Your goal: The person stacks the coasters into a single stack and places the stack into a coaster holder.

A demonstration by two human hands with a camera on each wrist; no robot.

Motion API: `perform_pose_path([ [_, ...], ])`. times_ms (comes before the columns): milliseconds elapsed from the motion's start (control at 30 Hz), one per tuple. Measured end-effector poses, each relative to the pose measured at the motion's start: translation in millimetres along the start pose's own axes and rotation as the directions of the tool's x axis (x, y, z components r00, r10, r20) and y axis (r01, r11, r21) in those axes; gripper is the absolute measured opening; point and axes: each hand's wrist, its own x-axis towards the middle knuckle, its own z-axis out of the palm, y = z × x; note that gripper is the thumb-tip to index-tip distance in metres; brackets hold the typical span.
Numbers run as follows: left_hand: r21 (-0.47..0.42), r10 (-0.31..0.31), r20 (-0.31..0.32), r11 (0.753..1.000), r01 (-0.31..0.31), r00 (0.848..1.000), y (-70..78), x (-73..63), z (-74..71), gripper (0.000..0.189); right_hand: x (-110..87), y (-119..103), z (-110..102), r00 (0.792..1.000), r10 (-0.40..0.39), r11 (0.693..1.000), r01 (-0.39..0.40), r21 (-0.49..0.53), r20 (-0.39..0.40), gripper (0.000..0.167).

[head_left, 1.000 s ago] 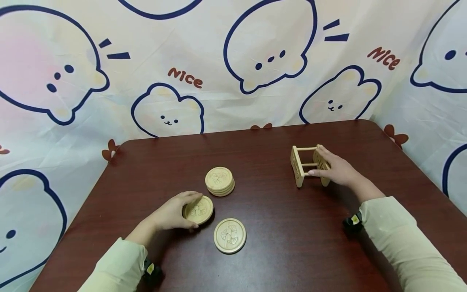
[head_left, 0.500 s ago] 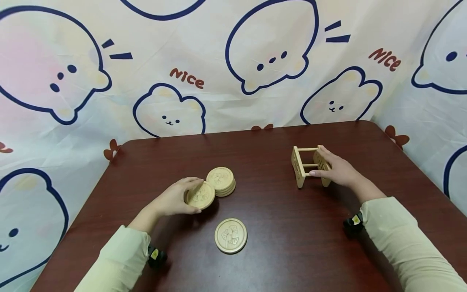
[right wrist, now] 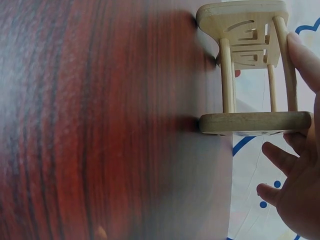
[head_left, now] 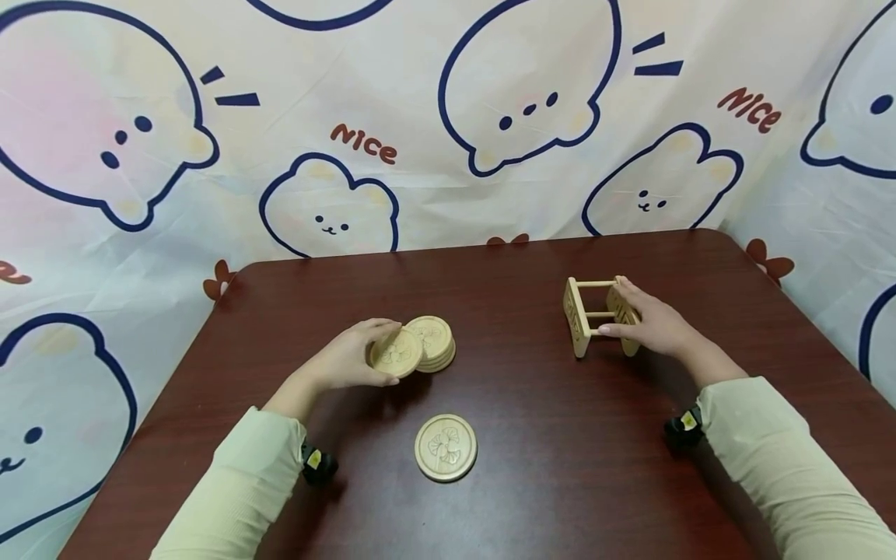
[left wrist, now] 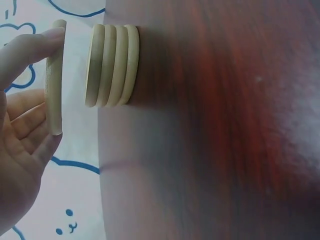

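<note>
My left hand (head_left: pixel 353 354) pinches a round wooden coaster (head_left: pixel 397 354) by its edges, thumb on the near side and fingers on the far side. In the left wrist view, that coaster (left wrist: pixel 55 85) is up off the table, level with and apart from the top of a stack of coasters (left wrist: pixel 112 65). The head view has it overlapping the left of the stack (head_left: pixel 432 338). A single coaster (head_left: pixel 446 448) with a carved leaf pattern lies flat nearer the person. At the right, my right hand (head_left: pixel 654 323) grips the right side panel of a small wooden coaster rack (head_left: pixel 576 319).
Everything stands on a dark reddish-brown table (head_left: pixel 532 451). A cloth (head_left: pixel 420 210) printed with cartoon animals hangs behind the table's far edge. The rack has slotted side panels joined by thin rods (right wrist: pixel 227 75), with no coasters in it.
My left hand has lifted the coaster from the table and carried it away from the person, up to the stack. My right hand stays on the rack.
</note>
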Motion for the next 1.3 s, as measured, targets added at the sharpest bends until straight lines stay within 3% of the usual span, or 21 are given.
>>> perform_pose_path([
  [1300, 0.004, -0.045, 0.041, 0.999, 0.045, 0.998, -3.7, 44.5, 15.1, 0.077, -1.9, -1, 1, 1.0, -0.015, 1.0, 0.015, -0.001, -0.012, 0.093],
])
